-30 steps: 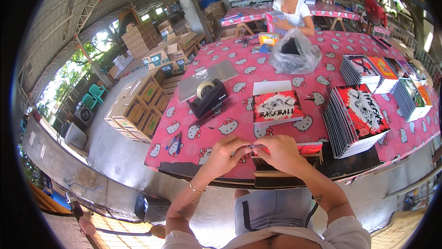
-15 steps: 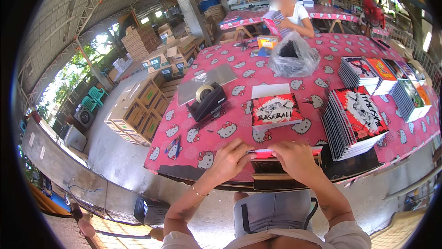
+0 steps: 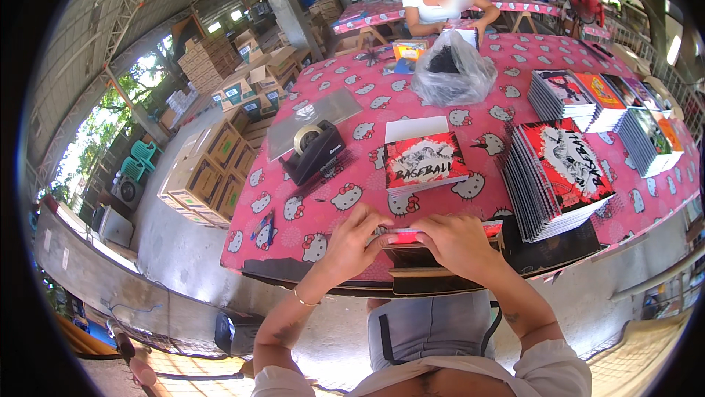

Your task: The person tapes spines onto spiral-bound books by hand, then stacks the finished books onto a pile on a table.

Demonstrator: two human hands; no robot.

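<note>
Close to the table's near edge, both my hands pinch a thin red-and-white notebook or pad, seen almost edge-on. My left hand has thumb and fingers closed on its left end. My right hand grips it farther right, fingers curled over the top edge. A red strip shows beyond my right hand. Just past my hands lies a small stack of red-covered pads, with a white sheet behind it. To the right stands a taller stack of wire-bound notebooks with similar red covers.
A black tape dispenser, clear plastic sheet and small scissors-like tool are on the left. Beyond are a plastic bag and a co-worker. More notebook stacks stand far right; cartons sit on the floor.
The view has shifted slightly, so the table sits higher and further left. My grip looks much the same. The co-worker has leaned in and lowered the patterned item held up earlier.
</note>
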